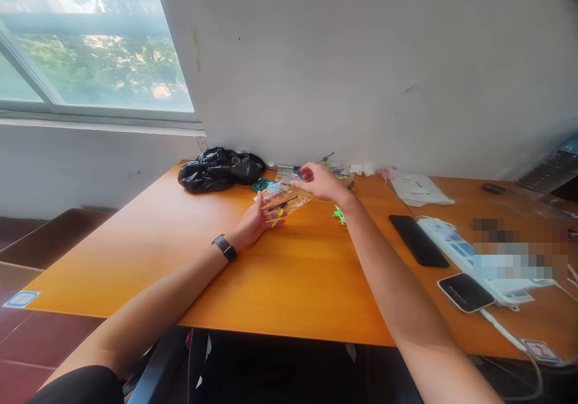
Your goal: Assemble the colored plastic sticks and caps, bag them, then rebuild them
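Note:
A crinkled clear plastic bag [298,202] is between my two hands, above the table. My left hand [253,222] holds it from the left, its fingers spread behind the plastic and the thumb raised. Across those fingers shows a thin dark stick-like piece [282,203] with a small yellow piece [280,213] beside it; whether they lie inside the bag I cannot tell. My right hand [323,182] pinches the bag's upper right part between thumb and fingers. Below the right wrist, a small bright green piece [338,214] lies on the table.
A black plastic bag [221,170] lies at the back left, near a dark green item [261,185]. White packaging [419,188], a black phone [418,240], a power strip [451,244] and a dark-topped white device [466,291] occupy the right side of the wooden table [289,289].

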`<state>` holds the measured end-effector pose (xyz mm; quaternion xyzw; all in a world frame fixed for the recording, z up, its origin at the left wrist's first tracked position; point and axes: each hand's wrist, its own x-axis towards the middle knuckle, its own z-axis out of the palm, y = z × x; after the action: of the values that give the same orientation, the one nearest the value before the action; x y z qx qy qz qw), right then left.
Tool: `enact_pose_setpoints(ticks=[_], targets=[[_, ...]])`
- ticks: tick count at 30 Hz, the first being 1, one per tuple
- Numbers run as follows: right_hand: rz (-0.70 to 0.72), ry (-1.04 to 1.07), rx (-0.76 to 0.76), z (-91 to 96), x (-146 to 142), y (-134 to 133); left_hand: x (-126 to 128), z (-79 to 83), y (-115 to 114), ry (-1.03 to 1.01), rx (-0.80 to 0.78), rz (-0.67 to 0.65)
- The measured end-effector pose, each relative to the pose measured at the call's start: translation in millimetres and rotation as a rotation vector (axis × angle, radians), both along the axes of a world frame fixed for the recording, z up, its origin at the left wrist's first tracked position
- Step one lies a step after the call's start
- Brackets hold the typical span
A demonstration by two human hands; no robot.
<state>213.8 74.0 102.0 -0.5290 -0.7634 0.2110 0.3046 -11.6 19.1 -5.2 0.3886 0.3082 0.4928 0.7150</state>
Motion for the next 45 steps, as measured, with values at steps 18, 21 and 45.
enact_pose_setpoints(ticks=[18, 21, 45], targets=[[0.540, 0.402, -0.607, 11.0, -2.2, -30.2, 1.5, 3.9, -3.9, -0.017, -0.061, -0.079], [0.594, 0.408, -0.566, 15.7, -6.2, -35.4, 2.1, 6.0, -6.9, -0.021, -0.055, -0.093], [0.397, 0.057, -0.378, 22.6, 12.4, -27.3, 3.3, 13.7, -9.3, -0.022, -0.166, -0.021]])
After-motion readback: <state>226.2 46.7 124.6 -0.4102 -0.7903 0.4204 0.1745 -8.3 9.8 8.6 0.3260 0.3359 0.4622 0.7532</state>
